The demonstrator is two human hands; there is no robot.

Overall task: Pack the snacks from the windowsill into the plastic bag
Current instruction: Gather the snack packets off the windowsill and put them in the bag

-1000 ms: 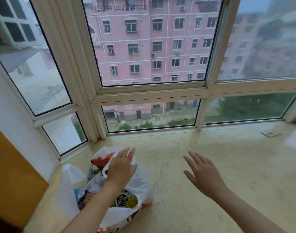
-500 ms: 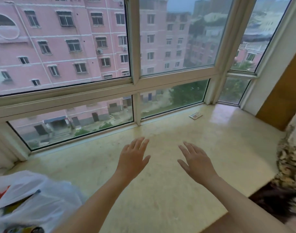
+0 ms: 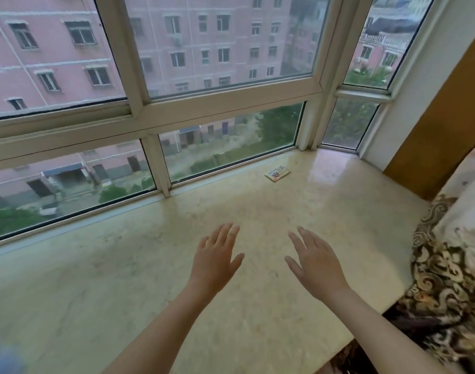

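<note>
Left hand point(image 3: 216, 259) and right hand point(image 3: 316, 261) are both extended over the marble windowsill point(image 3: 123, 279), backs up, fingers straight and slightly spread, grasping nothing; contact with the stone cannot be told. One small flat snack packet point(image 3: 277, 173) lies far ahead near the window frame point(image 3: 160, 168), well apart from both hands. The sill's right edge meets a patterned curtain point(image 3: 446, 265).

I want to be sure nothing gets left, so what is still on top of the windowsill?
One small flat packet lies on the windowsill near the glass. Both hands hover open, holding nothing. The sill's far left runs out of frame.
</note>
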